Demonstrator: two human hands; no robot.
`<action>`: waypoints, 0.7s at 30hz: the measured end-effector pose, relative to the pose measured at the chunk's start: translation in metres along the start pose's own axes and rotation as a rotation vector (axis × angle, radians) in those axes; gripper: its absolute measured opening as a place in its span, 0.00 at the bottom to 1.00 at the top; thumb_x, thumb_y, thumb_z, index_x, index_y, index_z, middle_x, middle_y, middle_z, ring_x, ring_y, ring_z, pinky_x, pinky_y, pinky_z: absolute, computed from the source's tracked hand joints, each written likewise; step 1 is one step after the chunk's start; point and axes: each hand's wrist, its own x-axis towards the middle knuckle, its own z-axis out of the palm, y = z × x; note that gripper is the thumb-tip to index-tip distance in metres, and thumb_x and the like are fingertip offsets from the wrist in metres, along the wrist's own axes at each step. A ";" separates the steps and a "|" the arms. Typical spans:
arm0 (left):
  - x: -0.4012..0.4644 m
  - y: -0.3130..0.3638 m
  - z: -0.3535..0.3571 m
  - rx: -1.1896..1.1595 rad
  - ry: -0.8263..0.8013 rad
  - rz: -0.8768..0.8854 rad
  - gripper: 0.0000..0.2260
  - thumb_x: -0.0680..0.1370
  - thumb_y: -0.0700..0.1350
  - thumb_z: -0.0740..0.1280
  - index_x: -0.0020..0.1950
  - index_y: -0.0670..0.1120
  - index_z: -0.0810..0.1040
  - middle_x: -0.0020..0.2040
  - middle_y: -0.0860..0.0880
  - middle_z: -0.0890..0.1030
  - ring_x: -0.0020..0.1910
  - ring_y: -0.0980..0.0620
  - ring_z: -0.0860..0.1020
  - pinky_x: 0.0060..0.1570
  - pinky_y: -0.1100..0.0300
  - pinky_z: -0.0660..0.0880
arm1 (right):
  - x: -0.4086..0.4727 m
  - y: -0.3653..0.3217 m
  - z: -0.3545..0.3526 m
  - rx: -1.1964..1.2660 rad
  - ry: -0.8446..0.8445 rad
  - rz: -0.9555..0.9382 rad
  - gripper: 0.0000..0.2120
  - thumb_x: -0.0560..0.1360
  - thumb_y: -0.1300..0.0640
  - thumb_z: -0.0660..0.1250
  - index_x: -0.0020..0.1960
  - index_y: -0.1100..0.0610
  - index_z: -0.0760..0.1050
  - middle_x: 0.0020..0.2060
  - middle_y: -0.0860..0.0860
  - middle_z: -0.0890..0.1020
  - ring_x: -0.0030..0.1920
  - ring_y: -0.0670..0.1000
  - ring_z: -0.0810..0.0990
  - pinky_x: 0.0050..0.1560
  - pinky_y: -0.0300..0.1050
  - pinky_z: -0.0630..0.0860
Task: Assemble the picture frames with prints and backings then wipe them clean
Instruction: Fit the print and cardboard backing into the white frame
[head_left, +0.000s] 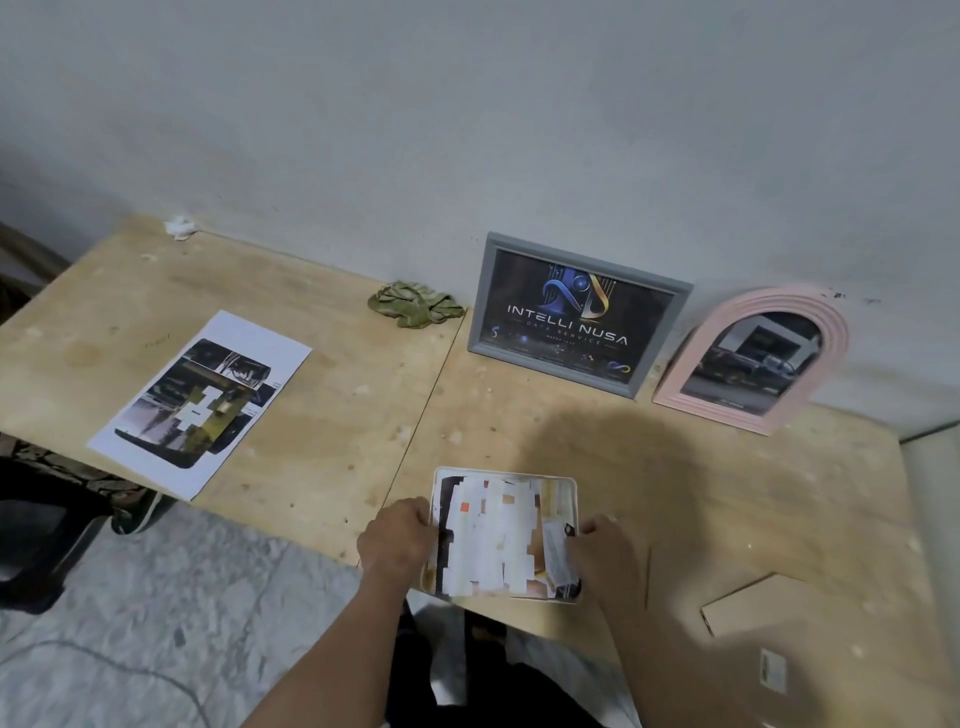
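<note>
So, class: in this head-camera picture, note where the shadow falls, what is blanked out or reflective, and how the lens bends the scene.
Head view: a broad soft shadow darkens the table above the white frame; its print and the loose print carry blanked white blocks; the pink arched frame shows a reflection; the wide lens curves the table edges; both hands look slightly soft.

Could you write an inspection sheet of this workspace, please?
Surface: plywood table, stained.
Job's things: white frame with print at near edge; grey frame and pink arched frame lean on wall; loose print at left; backing board at right.
Clutter: green cloth; crumpled tissue.
Hands: left hand and right hand grip the white frame's sides.
Cables: nothing seen.
Surroundings: grey wall; tiled floor.
</note>
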 end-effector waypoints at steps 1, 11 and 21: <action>-0.001 0.001 0.001 0.011 0.033 0.040 0.07 0.74 0.45 0.62 0.36 0.51 0.71 0.38 0.54 0.77 0.38 0.51 0.76 0.40 0.59 0.72 | 0.000 -0.001 0.001 -0.061 0.031 -0.044 0.03 0.73 0.58 0.63 0.45 0.57 0.74 0.43 0.52 0.78 0.43 0.51 0.78 0.40 0.45 0.73; 0.006 -0.004 0.025 0.305 -0.040 0.349 0.28 0.77 0.56 0.62 0.76 0.52 0.63 0.71 0.47 0.63 0.66 0.45 0.65 0.62 0.53 0.69 | -0.003 -0.007 0.012 -0.433 -0.089 -0.222 0.29 0.75 0.50 0.61 0.74 0.49 0.57 0.65 0.54 0.63 0.65 0.57 0.65 0.60 0.52 0.72; 0.014 0.011 0.023 0.385 -0.057 0.334 0.30 0.77 0.59 0.61 0.77 0.54 0.57 0.70 0.46 0.62 0.66 0.43 0.64 0.63 0.49 0.67 | 0.010 -0.015 0.012 -0.535 -0.054 -0.299 0.34 0.75 0.46 0.62 0.76 0.47 0.50 0.72 0.56 0.55 0.68 0.59 0.60 0.62 0.55 0.68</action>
